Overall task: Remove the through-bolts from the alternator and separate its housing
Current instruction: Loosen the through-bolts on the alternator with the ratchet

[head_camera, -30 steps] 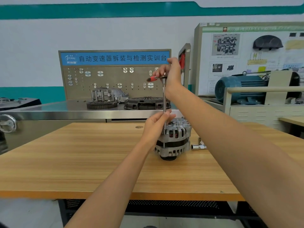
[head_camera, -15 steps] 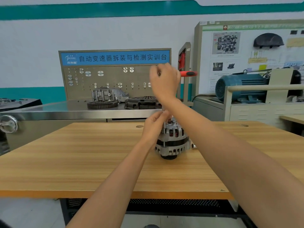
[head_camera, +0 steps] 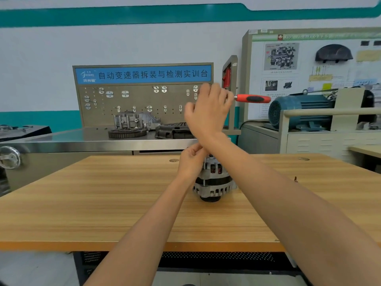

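The red-handled ratchet (head_camera: 252,98) has been swung from left to right; its head is gripped by the right hand (head_camera: 208,112). The alternator (head_camera: 213,179) top is pinched by the curled left hand (head_camera: 190,158) on the table (head_camera: 103,203).

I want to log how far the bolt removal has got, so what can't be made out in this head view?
- Socket and bolt head: hidden behind the right hand and wrist.
- Ratchet head: covered by the right hand; only the red handle shows.
- What the left hand pinches above the alternator: hidden by the right wrist.
- Other through-bolts, in or out: too small, partly covered by both hands.
- Alternator's far side: faces away.
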